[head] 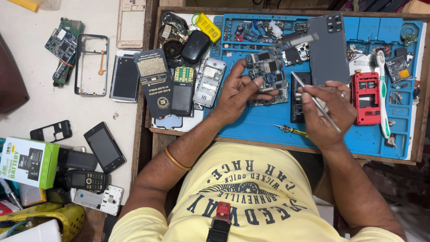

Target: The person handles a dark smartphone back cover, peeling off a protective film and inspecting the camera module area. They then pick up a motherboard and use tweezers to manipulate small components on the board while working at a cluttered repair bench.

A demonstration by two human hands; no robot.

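1. A phone circuit board [267, 71] is held in the left hand [237, 92], pinched between thumb and fingers and raised just above the blue repair mat [268, 121].
2. A pair of metal tweezers [313, 101] is gripped in the right hand [327, 112], with the fingers closed round the shaft; the tips are pointed toward the lower right edge of the circuit board, close to it. Contact between tips and board cannot be told.
3. A second board [280, 96] is seen lying on the mat, directly beneath the held one.
4. A grey phone back cover [329, 49] with camera cut-outs is laid on the mat just beyond the right hand.
5. A black phone body [296, 101] is noted between the two hands, partly covered by the right hand.
6. A red phone housing [366, 96] and a white-and-green toothbrush [383, 94] are placed to the right of the right hand.
7. A small yellow-handled screwdriver [292, 130] is found on the mat near its front edge, below the hands.
8. Several keypad phones, among them a silver one [209, 80], are set left of the left hand.
9. A green-and-white battery box [29, 161] is recorded on the white table at far left.
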